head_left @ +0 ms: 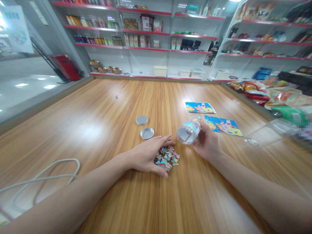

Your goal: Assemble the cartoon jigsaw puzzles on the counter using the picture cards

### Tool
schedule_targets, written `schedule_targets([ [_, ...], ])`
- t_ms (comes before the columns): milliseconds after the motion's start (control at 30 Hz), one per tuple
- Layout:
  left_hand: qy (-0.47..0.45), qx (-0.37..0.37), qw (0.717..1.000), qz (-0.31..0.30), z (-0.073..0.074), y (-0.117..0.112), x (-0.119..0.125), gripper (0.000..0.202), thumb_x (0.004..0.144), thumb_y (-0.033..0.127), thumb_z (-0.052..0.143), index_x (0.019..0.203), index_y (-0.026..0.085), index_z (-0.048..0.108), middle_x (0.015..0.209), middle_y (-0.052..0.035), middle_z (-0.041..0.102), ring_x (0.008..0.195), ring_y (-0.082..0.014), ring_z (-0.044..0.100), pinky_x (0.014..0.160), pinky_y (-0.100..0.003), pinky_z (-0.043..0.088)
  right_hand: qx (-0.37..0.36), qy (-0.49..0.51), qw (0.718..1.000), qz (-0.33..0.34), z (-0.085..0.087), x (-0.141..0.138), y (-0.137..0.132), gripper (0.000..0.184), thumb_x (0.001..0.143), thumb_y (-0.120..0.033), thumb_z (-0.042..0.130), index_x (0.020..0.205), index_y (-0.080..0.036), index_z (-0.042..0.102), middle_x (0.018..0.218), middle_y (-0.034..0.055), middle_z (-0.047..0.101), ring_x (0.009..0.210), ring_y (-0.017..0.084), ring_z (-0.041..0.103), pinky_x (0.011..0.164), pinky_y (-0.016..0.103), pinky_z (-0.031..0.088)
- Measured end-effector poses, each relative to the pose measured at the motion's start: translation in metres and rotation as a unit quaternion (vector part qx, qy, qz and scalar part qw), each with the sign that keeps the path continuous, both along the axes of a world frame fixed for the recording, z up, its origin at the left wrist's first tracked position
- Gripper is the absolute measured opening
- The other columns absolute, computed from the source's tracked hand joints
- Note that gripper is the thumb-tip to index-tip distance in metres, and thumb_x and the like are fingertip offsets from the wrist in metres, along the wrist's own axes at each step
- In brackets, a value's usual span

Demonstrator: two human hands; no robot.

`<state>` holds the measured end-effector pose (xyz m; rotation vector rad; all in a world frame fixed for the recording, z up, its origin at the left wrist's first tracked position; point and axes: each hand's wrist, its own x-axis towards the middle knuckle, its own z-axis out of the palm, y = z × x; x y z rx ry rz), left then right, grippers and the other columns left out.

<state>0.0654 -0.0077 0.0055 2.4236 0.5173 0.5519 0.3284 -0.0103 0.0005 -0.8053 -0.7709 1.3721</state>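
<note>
The bench (122, 198) shows streaked brown wood grain. Right of centre, the cartoon cards (224, 125) are blue, pink and yellow. Metal lids (141, 120) centre-frame are silver, jigsaw pieces (167, 158) multicoloured.

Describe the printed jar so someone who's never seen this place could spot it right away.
On the big wood-grain table, find the left hand curved around a heap of jigsaw pieces. To the right, the right hand holds the printed jar, tilted. Its colourful side sets it apart from the see-through container farther right.
</note>
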Motion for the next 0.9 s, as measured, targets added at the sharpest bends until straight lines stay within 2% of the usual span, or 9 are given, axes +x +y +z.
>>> schedule_targets([
  [100,0.000,-0.004,1.000,0.000,0.004,0.000,0.002,0.109,0.064,0.061,0.086,0.151,0.020,0.035,0.147,-0.0190,0.052,0.129,-0.0376,0.056,0.108,-0.049,0.046,0.083,-0.111,0.990,0.006,-0.002,-0.009,-0.013,0.040,0.079,-0.038,0.079,0.116,-0.027,0.068,0.103,0.0032,0.072,0.092,0.024,0.069,0.080,0.038,0.060],
  [167,0.002,0.003,1.000,0.001,0.005,0.000,0.002,0.113,0.064,0.062,0.086,0.153,0.019,0.031,0.147,-0.0195,0.051,0.129,-0.0384,0.055,0.108,-0.051,0.045,0.133,-0.171,0.976,0.003,-0.004,-0.012,-0.021,0.057,0.077,-0.036,0.081,0.130,-0.031,0.062,0.108,0.0040,0.071,0.096,0.025,0.068,0.086,0.042,0.058],
  [233,0.011,0.009,1.000,0.004,0.005,0.000,0.002,0.114,0.064,0.063,0.085,0.154,0.018,0.030,0.145,-0.0198,0.052,0.128,-0.0387,0.055,0.108,-0.052,0.044,0.158,-0.196,0.968,-0.004,-0.005,-0.013,-0.026,0.064,0.077,-0.037,0.081,0.136,-0.031,0.058,0.111,0.0052,0.069,0.099,0.026,0.067,0.089,0.044,0.057],
  [467,0.030,0.001,1.000,0.008,0.006,-0.001,0.002,0.103,0.064,0.065,0.085,0.145,0.018,0.040,0.131,-0.0173,0.059,0.117,-0.0359,0.061,0.101,-0.049,0.049,0.148,-0.154,0.977,-0.011,-0.004,-0.010,-0.023,0.055,0.081,-0.036,0.078,0.132,-0.033,0.060,0.107,0.0036,0.068,0.093,0.024,0.067,0.085,0.042,0.059],
  [600,0.009,-0.008,0.999,0.032,-0.002,-0.001,-0.002,0.098,0.062,0.065,0.086,0.136,0.018,0.041,0.127,-0.0170,0.059,0.113,-0.0340,0.062,0.096,-0.046,0.053,0.134,-0.101,0.986,-0.009,-0.003,-0.011,-0.019,0.047,0.083,-0.035,0.076,0.128,-0.033,0.060,0.106,0.0027,0.069,0.095,0.024,0.068,0.082,0.040,0.060],
  [733,-0.035,-0.012,0.999,0.031,-0.011,0.001,-0.004,0.085,0.064,0.062,0.086,0.123,0.020,0.041,0.124,-0.0155,0.058,0.107,-0.0302,0.064,0.091,-0.043,0.055,0.108,-0.075,0.991,-0.015,-0.003,-0.010,-0.015,0.042,0.084,-0.034,0.074,0.124,-0.032,0.061,0.106,0.0017,0.069,0.093,0.022,0.068,0.074,0.034,0.061],
  [800,-0.070,-0.005,0.997,0.024,-0.011,0.002,-0.004,0.086,0.069,0.058,0.085,0.130,0.020,0.037,0.127,-0.0163,0.057,0.110,-0.0306,0.064,0.092,-0.043,0.055,0.104,-0.068,0.992,-0.008,-0.003,-0.010,-0.014,0.038,0.086,-0.035,0.072,0.122,-0.032,0.061,0.106,0.0015,0.068,0.094,0.022,0.068,0.072,0.033,0.061],
  [900,-0.089,0.030,0.995,0.012,-0.007,0.003,-0.003,0.094,0.073,0.053,0.084,0.145,0.021,0.033,0.138,-0.0182,0.052,0.125,-0.0345,0.056,0.103,-0.047,0.051,0.106,-0.067,0.992,0.020,-0.001,-0.009,-0.015,0.038,0.087,-0.035,0.069,0.124,-0.033,0.058,0.112,0.0014,0.068,0.096,0.023,0.069,0.071,0.035,0.062],
])
